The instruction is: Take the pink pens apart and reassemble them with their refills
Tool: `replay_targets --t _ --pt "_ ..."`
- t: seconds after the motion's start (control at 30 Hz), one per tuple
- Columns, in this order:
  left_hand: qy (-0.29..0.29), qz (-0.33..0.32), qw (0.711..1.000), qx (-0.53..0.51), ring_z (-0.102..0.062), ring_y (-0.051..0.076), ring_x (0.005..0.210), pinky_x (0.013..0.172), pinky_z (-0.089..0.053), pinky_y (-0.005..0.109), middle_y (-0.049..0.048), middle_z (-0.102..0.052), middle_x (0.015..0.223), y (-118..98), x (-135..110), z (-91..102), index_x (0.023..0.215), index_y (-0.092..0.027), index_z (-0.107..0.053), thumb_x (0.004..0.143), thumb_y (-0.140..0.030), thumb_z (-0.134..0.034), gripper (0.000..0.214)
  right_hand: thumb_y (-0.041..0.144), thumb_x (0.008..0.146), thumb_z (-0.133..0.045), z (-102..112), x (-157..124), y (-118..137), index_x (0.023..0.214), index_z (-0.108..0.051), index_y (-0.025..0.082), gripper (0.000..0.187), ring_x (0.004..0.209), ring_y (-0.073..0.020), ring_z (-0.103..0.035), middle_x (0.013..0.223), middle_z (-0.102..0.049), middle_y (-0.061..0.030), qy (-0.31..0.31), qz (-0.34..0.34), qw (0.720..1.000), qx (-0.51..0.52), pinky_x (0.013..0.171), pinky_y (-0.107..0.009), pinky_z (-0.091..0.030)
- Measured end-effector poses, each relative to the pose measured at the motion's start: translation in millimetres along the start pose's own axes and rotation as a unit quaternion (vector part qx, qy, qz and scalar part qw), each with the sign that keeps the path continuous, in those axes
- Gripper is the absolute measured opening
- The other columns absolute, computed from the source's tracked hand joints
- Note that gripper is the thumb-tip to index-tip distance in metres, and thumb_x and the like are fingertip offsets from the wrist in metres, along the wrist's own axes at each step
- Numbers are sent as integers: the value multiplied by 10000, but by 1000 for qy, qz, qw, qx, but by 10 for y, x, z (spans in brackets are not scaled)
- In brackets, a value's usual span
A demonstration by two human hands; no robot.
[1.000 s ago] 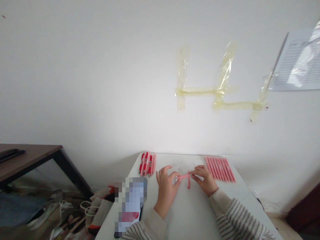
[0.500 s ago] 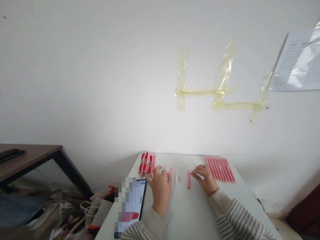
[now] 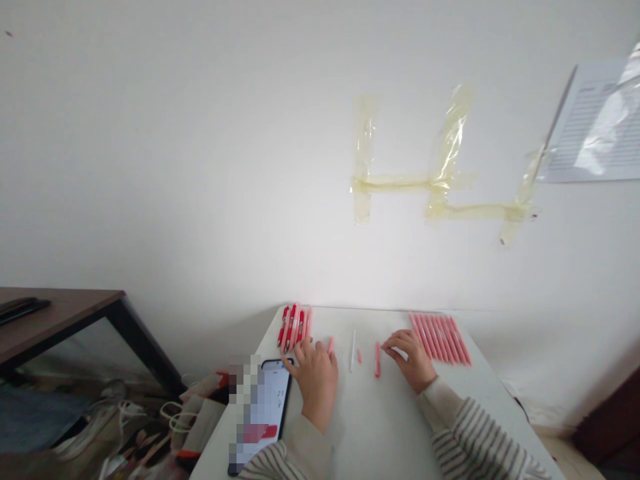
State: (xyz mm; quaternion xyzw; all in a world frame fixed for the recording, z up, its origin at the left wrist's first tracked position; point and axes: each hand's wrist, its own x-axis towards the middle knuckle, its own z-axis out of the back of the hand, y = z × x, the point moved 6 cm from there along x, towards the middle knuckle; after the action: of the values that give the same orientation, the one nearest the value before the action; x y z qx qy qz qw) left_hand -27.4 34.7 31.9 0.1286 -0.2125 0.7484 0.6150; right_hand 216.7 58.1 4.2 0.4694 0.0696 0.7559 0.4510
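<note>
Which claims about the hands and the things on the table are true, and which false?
1. A thin white rod lies between the left hand and the right hand. True.
2. The row of pink sticks is nearer the left hand. False: it is beside the right hand.
3. The phone lies on the table, near the left wrist. True.
4. The pink tube stands upright. False: it lies flat, close to the right fingertips.
</note>
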Motion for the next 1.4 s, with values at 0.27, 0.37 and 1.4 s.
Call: replay_targets --t 0.27,0.37,1.4 --pt "-2 1 1000 8 -451 335 1250 1097 -213 705 131 -598 1275 3 -4 -20 978 -203 -719 856 -299 -566 217 384 949 -583 -8 -1 0 878 -754 278 214 938 -254 -606 860 -714 -62 7 1 1000 -1 877 -443 -491" --pt "-6 -2 1000 10 -446 338 1251 1093 -215 709 131 -597 1269 2 -8 -28 971 -201 -717 854 -294 -565 213 376 948 -585 -4 -2 5 879 -755 281 207 941 -257 -605 862 -716 -61 5 0 1000 -2 873 -443 -490" --pt "39 -135 939 -314 -479 261 1218 1114 -349 545 42 -600 1197 -410 -126 -87 788 -309 -764 752 -258 -751 64 377 860 -688 -99 -37 44 857 -770 277 129 1010 -277 -604 920 -724 -92 16 -47 995 83 897 -469 -531"
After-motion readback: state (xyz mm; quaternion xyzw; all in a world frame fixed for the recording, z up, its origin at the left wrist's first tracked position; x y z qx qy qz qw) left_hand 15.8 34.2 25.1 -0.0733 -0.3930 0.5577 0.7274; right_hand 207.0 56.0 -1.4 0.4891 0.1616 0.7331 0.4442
